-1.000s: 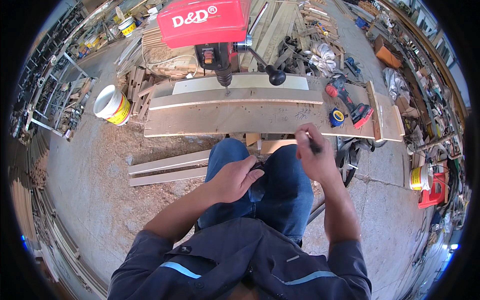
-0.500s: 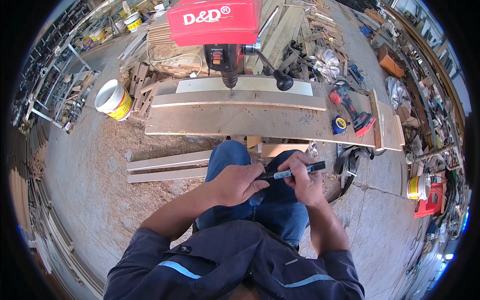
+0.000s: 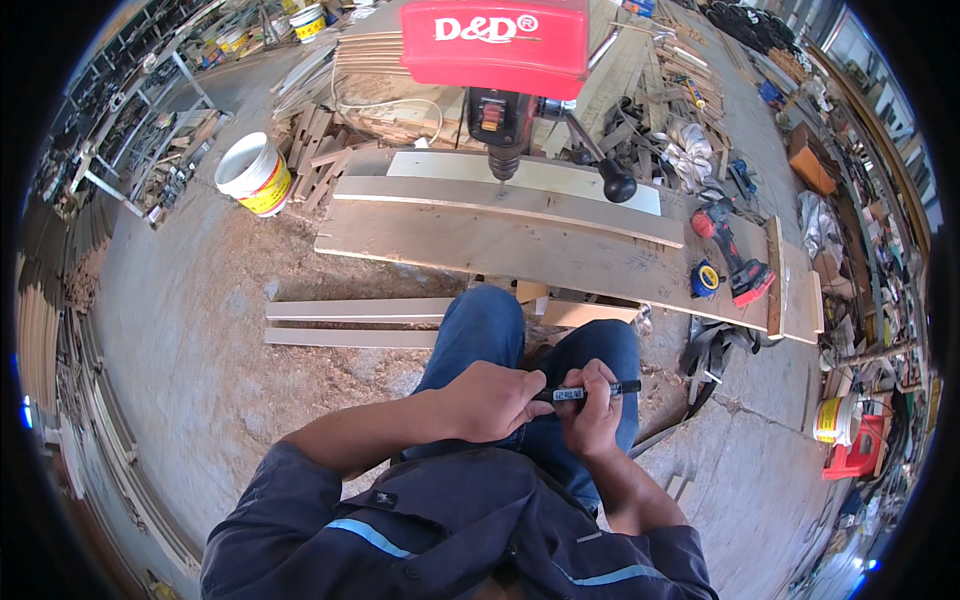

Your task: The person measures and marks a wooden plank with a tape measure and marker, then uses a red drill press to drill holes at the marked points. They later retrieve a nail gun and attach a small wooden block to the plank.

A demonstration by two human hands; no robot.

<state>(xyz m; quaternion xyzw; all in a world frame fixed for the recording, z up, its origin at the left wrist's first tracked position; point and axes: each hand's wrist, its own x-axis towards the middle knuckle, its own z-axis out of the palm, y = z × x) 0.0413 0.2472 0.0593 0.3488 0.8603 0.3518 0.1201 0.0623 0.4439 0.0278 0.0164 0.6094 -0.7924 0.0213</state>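
Observation:
A black marker pen (image 3: 568, 394) with a pale label lies crosswise above my lap. My right hand (image 3: 592, 418) wraps its fingers around the middle of the barrel, and the pen's black right end sticks out past them. At the other end, my left hand (image 3: 495, 402) is closed with thumb and fingers on the pen's tip end, which they mostly hide. Beyond my knees, a red drill press (image 3: 495, 55) stands with its bit above a long narrow board (image 3: 440, 200). That board lies on a wider wooden board (image 3: 420, 240).
A cordless drill (image 3: 735, 250) and a tape measure (image 3: 706, 278) rest on the wide board's right part. Two pale strips (image 3: 350, 338) lie on the sawdust-covered floor at left. A white bucket (image 3: 250, 170) stands farther left. A black-knobbed lever (image 3: 617, 182) juts from the drill press.
The view has turned left, so the bench things sit farther right. My hands have moved closer together along the marker pen, and less of its left end shows between them.

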